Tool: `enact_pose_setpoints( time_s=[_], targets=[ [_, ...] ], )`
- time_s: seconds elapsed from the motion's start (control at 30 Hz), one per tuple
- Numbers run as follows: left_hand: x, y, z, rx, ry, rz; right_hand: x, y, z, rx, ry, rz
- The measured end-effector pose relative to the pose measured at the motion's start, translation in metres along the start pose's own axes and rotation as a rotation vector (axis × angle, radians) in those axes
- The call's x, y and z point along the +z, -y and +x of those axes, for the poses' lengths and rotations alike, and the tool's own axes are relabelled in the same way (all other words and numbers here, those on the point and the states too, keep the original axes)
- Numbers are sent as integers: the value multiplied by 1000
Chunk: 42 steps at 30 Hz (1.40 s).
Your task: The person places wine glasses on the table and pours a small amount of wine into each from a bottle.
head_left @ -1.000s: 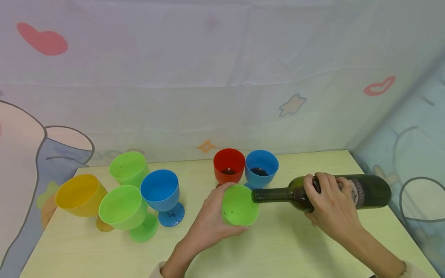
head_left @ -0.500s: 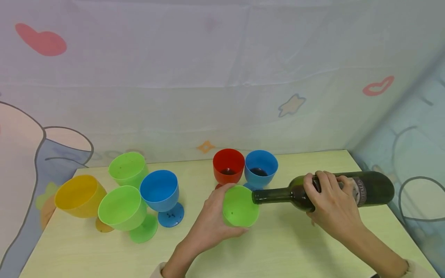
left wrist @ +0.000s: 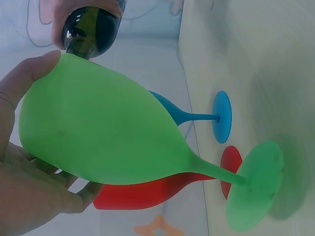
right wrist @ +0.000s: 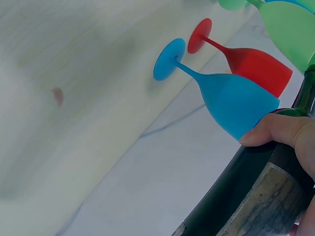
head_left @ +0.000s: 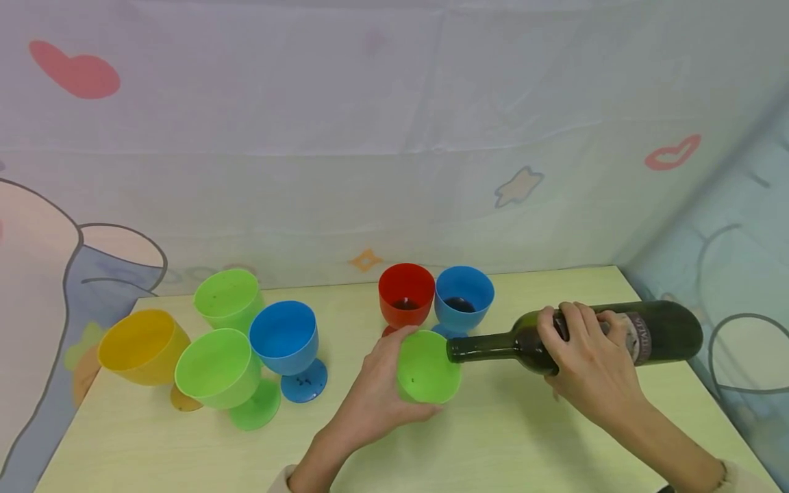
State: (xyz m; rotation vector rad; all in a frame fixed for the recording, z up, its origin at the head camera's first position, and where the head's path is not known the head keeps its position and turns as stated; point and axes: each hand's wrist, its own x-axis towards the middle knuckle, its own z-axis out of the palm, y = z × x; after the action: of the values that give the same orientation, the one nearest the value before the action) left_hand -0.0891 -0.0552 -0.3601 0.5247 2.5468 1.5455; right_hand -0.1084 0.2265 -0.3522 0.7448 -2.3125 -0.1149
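My left hand (head_left: 379, 397) grips the bowl of a green plastic goblet (head_left: 429, 370), thumb on one side and fingers round the other. In the left wrist view this green goblet (left wrist: 113, 128) is tilted, its foot close to the tabletop. My right hand (head_left: 588, 363) holds a dark green wine bottle (head_left: 668, 331) round its shoulder and upper body. The bottle lies nearly level, and its mouth is at the goblet's rim. Only small dark specks show inside the goblet; no stream of liquid is visible. In the right wrist view the bottle's label (right wrist: 268, 201) shows below my thumb.
Behind the hands stand a red goblet (head_left: 405, 291) and a blue goblet (head_left: 465, 294), each with dark liquid in the bottom. At left are a yellow goblet (head_left: 144, 346), two green goblets (head_left: 216, 366) and another blue goblet (head_left: 283, 335). A printed cloth (head_left: 382, 137) hangs behind the table.
The bottle's base has risen slightly, tipping the bottle a little more toward its mouth. The green goblet in my left hand has shifted very slightly right. The other goblets stand as before.
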Motion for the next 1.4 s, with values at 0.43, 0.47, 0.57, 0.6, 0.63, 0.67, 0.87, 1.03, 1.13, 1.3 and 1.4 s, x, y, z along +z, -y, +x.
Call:
enact_pose_setpoints(
  time_s=[0.43,0.47,0.57,0.6,0.63,0.67,0.87,1.03,1.13,1.3,1.4],
  targets=[
    [-1,-1,0,12,2,15,-1,-1,3,-21,-30,5],
    [-1,-1,0,11,2,15,-1,-1,3,-23,-35,3],
    [-1,-1,0,8,0,17,-1,-1,4,-25,-42,4],
    [-1,-1,0,7,-1,18,-2,-1,4,-26,-46,4],
    [-1,-1,0,6,-1,18,-2,-1,5,-27,-50,3],
    [-1,-1,0,4,-1,19,-2,-1,5,-28,-54,3],
    [-1,-2,0,8,-5,14,-4,-1,8,-30,-70,-4],
    [-1,-2,0,5,-3,4,-4,-1,9,-32,-79,-7],
    [-1,-2,0,-2,-1,5,-3,-1,9,-30,-87,-8],
    [-1,-2,0,-23,2,2,-3,-2,9,-30,-104,-15],
    [0,-2,0,-35,6,-3,-4,-2,10,-35,-109,-15]
  ],
)
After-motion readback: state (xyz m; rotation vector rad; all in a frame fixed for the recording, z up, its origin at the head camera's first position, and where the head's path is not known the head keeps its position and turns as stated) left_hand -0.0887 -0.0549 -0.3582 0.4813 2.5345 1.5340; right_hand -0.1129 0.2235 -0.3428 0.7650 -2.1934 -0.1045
